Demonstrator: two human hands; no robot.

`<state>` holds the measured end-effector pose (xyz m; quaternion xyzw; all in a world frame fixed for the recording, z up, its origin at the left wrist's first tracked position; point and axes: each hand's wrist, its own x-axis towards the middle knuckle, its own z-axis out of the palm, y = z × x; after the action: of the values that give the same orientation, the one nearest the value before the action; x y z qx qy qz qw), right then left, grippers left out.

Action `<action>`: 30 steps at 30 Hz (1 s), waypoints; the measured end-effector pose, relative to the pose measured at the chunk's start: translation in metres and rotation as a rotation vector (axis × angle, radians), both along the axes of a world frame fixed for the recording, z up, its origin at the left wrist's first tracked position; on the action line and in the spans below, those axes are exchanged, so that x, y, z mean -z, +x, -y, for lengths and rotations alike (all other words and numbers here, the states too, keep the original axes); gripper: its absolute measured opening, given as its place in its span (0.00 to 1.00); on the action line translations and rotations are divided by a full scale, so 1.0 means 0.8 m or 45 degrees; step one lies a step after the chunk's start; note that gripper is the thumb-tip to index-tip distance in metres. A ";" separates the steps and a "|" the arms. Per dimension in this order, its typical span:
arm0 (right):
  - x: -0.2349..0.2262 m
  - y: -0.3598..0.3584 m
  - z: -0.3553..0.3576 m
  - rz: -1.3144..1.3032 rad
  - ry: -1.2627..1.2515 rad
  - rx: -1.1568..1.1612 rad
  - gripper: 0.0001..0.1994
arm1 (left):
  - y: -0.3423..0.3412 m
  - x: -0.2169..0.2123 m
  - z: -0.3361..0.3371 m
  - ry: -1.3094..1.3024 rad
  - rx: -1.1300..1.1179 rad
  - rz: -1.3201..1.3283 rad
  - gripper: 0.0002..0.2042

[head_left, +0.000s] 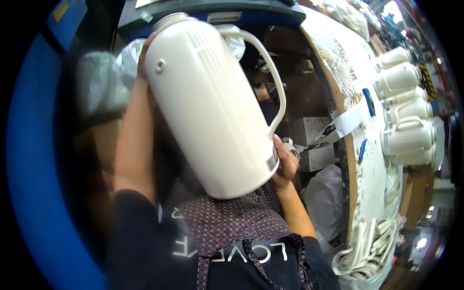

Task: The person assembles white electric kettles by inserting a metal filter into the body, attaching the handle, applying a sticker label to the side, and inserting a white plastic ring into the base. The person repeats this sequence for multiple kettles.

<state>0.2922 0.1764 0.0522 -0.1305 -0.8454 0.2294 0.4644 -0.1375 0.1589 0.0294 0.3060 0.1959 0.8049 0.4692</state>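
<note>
A large cream-white vacuum jug point(208, 106) lies tilted across my lap in front of me, held by both hands. Its loop handle point(279, 82) faces right, and a small round stud shows on its left side near the neck. My left hand point(143, 58) grips the neck end at the upper left; most of its fingers are hidden behind the jug. Around the base at the lower right is my right hand point(286, 166), thumb on the side by a small silvery patch. A small pale ring-like piece point(290, 147) sits by that hand; I cannot tell whether it is held.
At right stands a worn white workbench point(338, 53) with several similar jugs point(408, 135), a blue cutter-like tool point(369, 102) and a blue pen-like item point(362, 151). A bag of loose handles point(369, 249) is at lower right. A blue panel point(43, 169) rises on the left.
</note>
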 end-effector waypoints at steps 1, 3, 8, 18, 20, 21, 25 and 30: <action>0.000 -0.009 -0.012 -0.094 0.286 0.045 0.17 | 0.009 -0.004 0.018 -0.112 0.025 -0.085 0.24; -0.024 0.001 0.000 0.208 0.510 -0.045 0.14 | 0.016 0.023 0.023 -0.376 -0.066 0.024 0.25; 0.014 -0.003 0.045 0.327 0.401 -0.444 0.12 | 0.053 0.042 -0.009 -0.629 0.086 -0.175 0.21; 0.065 0.025 0.028 0.417 0.128 -0.283 0.22 | 0.091 0.004 -0.018 -1.042 -0.191 -0.702 0.28; 0.064 0.021 0.029 0.412 0.107 -0.292 0.22 | 0.082 0.011 -0.018 -1.064 -0.105 -0.586 0.25; 0.065 0.021 0.031 0.410 0.098 -0.299 0.22 | 0.071 0.024 -0.024 -1.009 -0.047 -0.483 0.24; 0.064 0.017 0.033 0.375 0.106 -0.269 0.22 | 0.063 0.035 -0.028 -0.938 -0.020 -0.407 0.23; 0.059 0.024 0.034 0.396 0.098 -0.289 0.19 | 0.065 0.046 -0.034 -0.833 0.041 -0.311 0.21</action>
<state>0.3116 0.1491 0.0052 -0.0503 -0.9244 0.2250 0.3040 -0.0852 0.1860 -0.0074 0.2365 0.4933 0.6495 0.5281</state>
